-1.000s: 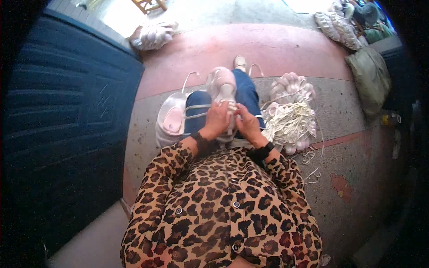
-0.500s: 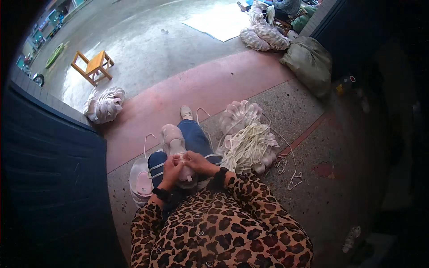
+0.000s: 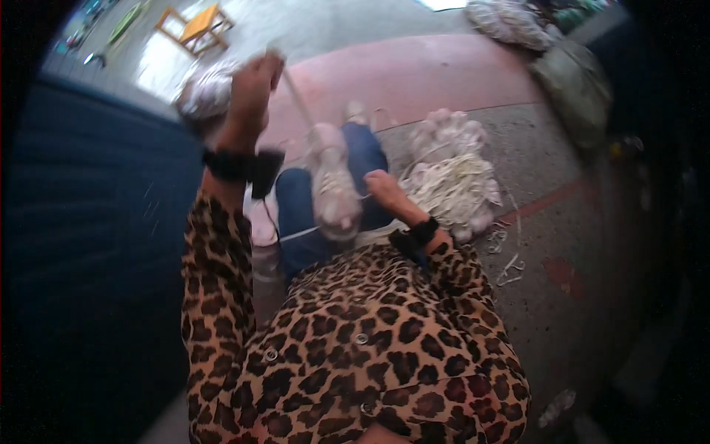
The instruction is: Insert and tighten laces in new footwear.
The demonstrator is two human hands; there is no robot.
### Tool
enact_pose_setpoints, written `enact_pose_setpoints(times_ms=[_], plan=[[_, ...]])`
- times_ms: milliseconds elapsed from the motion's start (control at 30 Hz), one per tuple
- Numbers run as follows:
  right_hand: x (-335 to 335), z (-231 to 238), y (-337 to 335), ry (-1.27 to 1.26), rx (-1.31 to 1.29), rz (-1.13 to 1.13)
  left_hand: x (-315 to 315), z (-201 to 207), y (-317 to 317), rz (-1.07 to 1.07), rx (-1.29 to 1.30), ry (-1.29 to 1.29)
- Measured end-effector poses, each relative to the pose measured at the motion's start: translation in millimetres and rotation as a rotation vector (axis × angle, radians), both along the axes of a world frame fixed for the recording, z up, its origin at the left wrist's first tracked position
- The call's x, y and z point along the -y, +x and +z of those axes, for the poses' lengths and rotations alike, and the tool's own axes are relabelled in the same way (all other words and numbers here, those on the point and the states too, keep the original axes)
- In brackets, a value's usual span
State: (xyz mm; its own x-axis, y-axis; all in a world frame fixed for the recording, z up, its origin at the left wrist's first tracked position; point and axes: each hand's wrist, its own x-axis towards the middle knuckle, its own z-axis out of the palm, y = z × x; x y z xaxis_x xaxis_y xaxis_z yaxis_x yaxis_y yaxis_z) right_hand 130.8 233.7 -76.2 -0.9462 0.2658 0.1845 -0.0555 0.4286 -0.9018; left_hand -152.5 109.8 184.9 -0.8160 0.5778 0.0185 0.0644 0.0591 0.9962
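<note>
Shoe: 1 pale pink and white shoe (image 3: 337,196) is rested lengthwise over the lap, its rounded toe pointed away from the body; it is probably placed there so that the thighs steady it.
Lace: a pale, flat-looking lace (image 3: 299,96) is stretched in a straight line from the shoe's far part up to the left hand (image 3: 254,81), seemingly held high to be kept taut.
Left fingers: clenched around the lace, well above the shoe; the hand is slightly blurred.
Right fingers: curled together just beside the shoe; a thin strand (image 3: 362,197) appears to be gripped by the right hand (image 3: 383,187), perhaps as a counter-hold.
Legs: the shoe is supported by 2 thighs in blue jeans (image 3: 294,194), woven and matte.
Left knee: a smooth, rounded pink piece (image 3: 261,222) is partly hidden behind the left forearm.
Lace heap: limp, cream laces (image 3: 455,181) are tangled over scalloped, pale shoe pieces (image 3: 444,133), kept near the right hand, likely for easy reach.
Floor: speckled grey stone (image 3: 510,126) is crossed by a smooth pink band (image 3: 421,70).
Doorway: a pale bundle (image 3: 209,90), a wooden chair (image 3: 200,27) and a creased, dull sack (image 3: 573,89) are set farther off.
</note>
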Motion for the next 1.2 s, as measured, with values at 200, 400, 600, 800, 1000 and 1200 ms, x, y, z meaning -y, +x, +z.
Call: enact_pose_setpoints(times_ms=[200, 400, 600, 800, 1000, 1200], plan=[[39, 39, -12, 0.097, 0.243, 0.137, 50, 22, -11, -0.023, -0.086, -0.116], [35, 41, -14, -0.031, 0.332, 0.05, 90, -9, -35, 0.118, 0.046, -0.107], [41, 37, -17, 0.107, 0.356, 0.091, 65, 1, -7, -0.032, -0.105, -0.137], [37, 35, -24, 0.14, 0.267, 0.104, -4, 37, 26, -0.352, -0.128, 0.118], [39, 32, -22, 0.104, 0.194, 0.093, -13, -45, 42, -0.437, -0.777, -0.444], [43, 33, -20, 0.011, 0.32, 0.071, 101, -192, 128, -0.448, -0.757, -0.617]])
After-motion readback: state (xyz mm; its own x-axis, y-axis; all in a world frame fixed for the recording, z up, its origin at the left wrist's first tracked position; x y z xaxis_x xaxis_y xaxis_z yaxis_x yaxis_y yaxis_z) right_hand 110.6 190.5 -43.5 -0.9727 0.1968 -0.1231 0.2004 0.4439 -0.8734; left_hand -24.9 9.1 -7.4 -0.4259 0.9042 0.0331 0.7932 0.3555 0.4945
